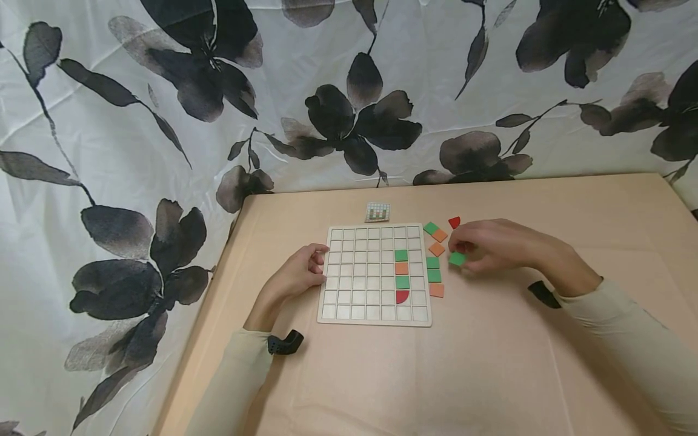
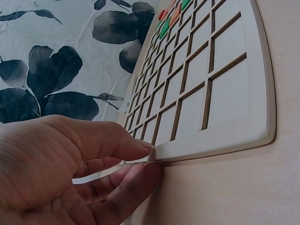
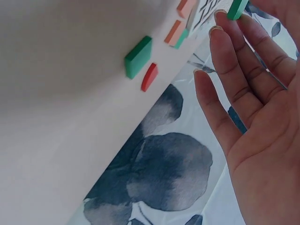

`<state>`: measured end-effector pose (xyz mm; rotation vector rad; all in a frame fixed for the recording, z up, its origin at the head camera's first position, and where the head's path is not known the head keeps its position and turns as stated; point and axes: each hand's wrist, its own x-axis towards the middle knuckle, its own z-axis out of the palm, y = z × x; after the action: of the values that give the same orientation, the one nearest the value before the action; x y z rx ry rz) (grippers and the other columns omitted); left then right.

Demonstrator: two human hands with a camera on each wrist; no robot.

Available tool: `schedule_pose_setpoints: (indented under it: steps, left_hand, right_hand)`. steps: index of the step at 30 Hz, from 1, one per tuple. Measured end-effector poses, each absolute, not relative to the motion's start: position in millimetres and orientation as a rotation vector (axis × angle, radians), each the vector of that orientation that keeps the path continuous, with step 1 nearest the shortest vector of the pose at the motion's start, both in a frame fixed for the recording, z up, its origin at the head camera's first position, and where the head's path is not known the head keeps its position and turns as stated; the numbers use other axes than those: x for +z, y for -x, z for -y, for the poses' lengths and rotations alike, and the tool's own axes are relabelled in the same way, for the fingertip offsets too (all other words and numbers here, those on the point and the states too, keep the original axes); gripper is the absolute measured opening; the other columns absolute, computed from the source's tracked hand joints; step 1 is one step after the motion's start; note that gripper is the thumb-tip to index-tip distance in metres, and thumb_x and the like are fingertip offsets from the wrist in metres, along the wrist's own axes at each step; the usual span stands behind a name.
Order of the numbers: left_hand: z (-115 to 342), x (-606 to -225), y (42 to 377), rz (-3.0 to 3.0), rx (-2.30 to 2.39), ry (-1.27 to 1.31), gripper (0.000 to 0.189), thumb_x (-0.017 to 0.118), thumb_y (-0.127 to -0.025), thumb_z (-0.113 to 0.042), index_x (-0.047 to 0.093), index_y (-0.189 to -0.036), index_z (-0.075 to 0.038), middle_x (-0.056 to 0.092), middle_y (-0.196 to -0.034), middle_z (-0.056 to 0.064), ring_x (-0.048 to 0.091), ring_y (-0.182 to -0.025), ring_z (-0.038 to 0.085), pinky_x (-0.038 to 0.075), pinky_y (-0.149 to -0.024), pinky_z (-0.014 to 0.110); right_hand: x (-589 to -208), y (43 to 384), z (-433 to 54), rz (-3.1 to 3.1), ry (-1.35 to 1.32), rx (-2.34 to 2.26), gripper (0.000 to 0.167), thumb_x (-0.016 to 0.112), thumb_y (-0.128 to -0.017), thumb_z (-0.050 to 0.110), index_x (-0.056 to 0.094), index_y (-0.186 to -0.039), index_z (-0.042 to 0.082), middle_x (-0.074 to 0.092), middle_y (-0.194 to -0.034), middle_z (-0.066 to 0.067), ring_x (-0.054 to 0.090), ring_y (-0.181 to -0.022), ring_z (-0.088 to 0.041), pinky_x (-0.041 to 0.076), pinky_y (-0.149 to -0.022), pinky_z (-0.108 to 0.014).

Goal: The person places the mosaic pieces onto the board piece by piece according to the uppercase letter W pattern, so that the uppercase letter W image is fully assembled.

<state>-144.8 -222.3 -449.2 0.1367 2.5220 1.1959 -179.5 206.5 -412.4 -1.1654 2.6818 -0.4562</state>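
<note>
A white grid board (image 1: pixel 360 272) lies on the table; one column holds green, orange and green square tiles above a red quarter-round tile (image 1: pixel 402 297). My left hand (image 1: pixel 300 268) is at the board's left edge, thumb and fingertips pinching its rim (image 2: pixel 197 152) in the left wrist view. Right of the board, my right hand (image 1: pixel 491 245) pinches a green square tile (image 3: pixel 236 8) between thumb and fingertips. Its other fingers (image 3: pixel 246 70) are loosely bent. In the right wrist view, another green tile (image 3: pixel 139 57) lies beside a red rounded piece (image 3: pixel 150 77) on the table.
Loose tiles line the board's right side, among them an orange tile (image 1: pixel 437 249), a green tile (image 1: pixel 434 276) and a red piece (image 1: pixel 454 222). Behind the board lies a small patterned card (image 1: pixel 377 212). A floral cloth (image 1: pixel 305 72) hangs beyond the wooden table (image 1: pixel 491 363).
</note>
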Motion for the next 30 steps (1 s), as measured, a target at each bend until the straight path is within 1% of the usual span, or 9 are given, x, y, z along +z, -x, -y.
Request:
schedule_pose_setpoints:
  steps: [6, 11, 15, 22, 30]
  left_hand:
    - [222.2, -449.5, 145.5, -2.521, 1.199, -0.137, 0.067, 0.070, -0.085, 0.013, 0.045, -0.145, -0.002, 0.049, -0.109, 0.012, 0.052, -0.089, 0.019, 0.047, -0.070, 0.026]
    - [222.7, -450.4, 146.0, -2.518, 1.197, -0.138, 0.067, 0.070, -0.085, 0.012, 0.045, -0.146, -0.002, 0.049, -0.110, 0.012, 0.052, -0.090, 0.019, 0.047, -0.070, 0.025]
    - [223.2, -451.0, 145.8, -2.517, 1.200, -0.143, 0.067, 0.070, -0.085, 0.012, 0.045, -0.146, -0.002, 0.049, -0.110, 0.012, 0.052, -0.091, 0.020, 0.047, -0.071, 0.025]
    - [223.7, -450.6, 145.9, -2.509, 1.212, -0.149, 0.067, 0.070, -0.085, 0.013, 0.045, -0.145, -0.001, 0.049, -0.110, 0.013, 0.052, -0.091, 0.021, 0.047, -0.072, 0.027]
    - [223.4, -449.2, 146.4, -2.513, 1.202, -0.153, 0.066, 0.070, -0.085, 0.013, 0.045, -0.145, -0.001, 0.049, -0.109, 0.013, 0.052, -0.091, 0.020, 0.047, -0.072, 0.026]
  right_hand:
    - [-408.8, 179.1, -192.5, -2.644, 1.197, -0.468, 0.021, 0.077, -0.083, 0.020, 0.068, -0.100, 0.028, 0.060, -0.087, 0.013, 0.055, -0.082, -0.008, 0.047, -0.073, -0.029]
    - [-408.0, 179.5, -181.9, -2.619, 1.269, -0.470, 0.021, 0.076, -0.083, 0.018, 0.069, -0.101, 0.026, 0.061, -0.088, 0.012, 0.055, -0.082, -0.008, 0.046, -0.072, -0.028]
    - [-408.2, 180.4, -173.3, -2.605, 1.301, -0.440, 0.021, 0.076, -0.081, 0.019, 0.068, -0.099, 0.025, 0.059, -0.088, 0.013, 0.054, -0.082, -0.007, 0.047, -0.072, -0.027]
    - [-409.3, 180.0, -159.1, -2.561, 1.318, -0.451, 0.023, 0.079, -0.082, 0.024, 0.070, -0.103, 0.025, 0.061, -0.090, 0.013, 0.056, -0.085, -0.010, 0.048, -0.073, -0.027]
    - [-410.3, 179.8, -147.2, -2.528, 1.373, -0.464, 0.025, 0.081, -0.082, 0.026, 0.070, -0.104, 0.025, 0.061, -0.091, 0.013, 0.054, -0.083, -0.008, 0.048, -0.073, -0.025]
